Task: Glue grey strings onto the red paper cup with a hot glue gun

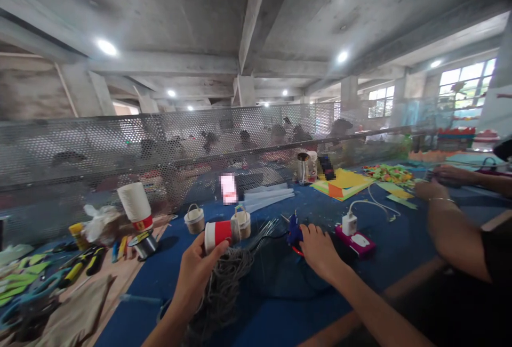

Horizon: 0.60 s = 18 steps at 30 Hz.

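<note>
A paper cup (219,234) with a red band lies sideways in my left hand (196,264), its right end wound with cord. My left fingers and thumb are closed around it. Under the cup, a heap of grey cord (232,269) spreads over the blue table. My right hand (320,248) has its fingers over a blue glue gun (294,230), whose nozzle points up and left; its handle is partly hidden. Two small cord-wrapped cups with handles, a left one (194,220) and a right one (243,223), stand just behind. Clear glue sticks (269,228) lie between my hands.
On the left are stacked paper cups (134,203), a wire spool (144,244), pliers (94,260) and scissors (30,299). A purple power strip (356,241) with a white charger sits at right. Coloured paper (344,182) lies behind. A co-worker's arm (450,224) reaches in. Perforated panels (180,144) edge the table.
</note>
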Available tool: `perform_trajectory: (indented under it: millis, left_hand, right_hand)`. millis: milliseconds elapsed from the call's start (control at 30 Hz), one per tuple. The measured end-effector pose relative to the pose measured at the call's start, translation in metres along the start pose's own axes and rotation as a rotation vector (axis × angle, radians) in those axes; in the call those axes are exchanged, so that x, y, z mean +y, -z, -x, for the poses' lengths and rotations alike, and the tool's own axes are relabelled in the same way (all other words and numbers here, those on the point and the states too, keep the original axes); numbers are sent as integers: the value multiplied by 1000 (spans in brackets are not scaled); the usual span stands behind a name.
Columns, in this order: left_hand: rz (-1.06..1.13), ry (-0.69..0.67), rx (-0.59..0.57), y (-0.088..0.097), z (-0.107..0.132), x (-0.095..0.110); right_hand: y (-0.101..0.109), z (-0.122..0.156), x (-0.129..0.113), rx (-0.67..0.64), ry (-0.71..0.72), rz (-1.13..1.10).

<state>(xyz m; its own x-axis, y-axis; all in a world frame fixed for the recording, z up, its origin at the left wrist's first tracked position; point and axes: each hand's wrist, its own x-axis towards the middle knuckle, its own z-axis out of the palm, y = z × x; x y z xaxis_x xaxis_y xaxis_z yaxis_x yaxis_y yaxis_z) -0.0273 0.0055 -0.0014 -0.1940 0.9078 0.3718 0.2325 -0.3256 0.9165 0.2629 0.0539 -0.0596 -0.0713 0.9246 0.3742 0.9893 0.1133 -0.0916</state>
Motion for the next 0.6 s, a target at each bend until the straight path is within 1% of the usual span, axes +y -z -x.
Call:
perform_trajectory:
  millis: [100,300,367,433,467,500,600]
  left_hand:
    - [9,-5,0,0,1,1]
    - [59,26,-15,0,1,2]
    - [83,36,-34,0,2,2]
    - [110,42,-50,0,2,1]
    - [124,46,-56,0,2,1]
    - [138,51,-64,0,2,0]
    - [205,65,-96,-1,2,-2]
  right_hand:
    - [0,3,-2,14,-2,9]
    - [-7,6,1,68,27,67]
    - [-3,7,0,114,28,71]
    - [7,7,-5,181,37,35]
    - [14,7,-10,222,61,-16]
    - [21,7,-17,255,123,-95]
    - [43,7,-45,317,366,-347]
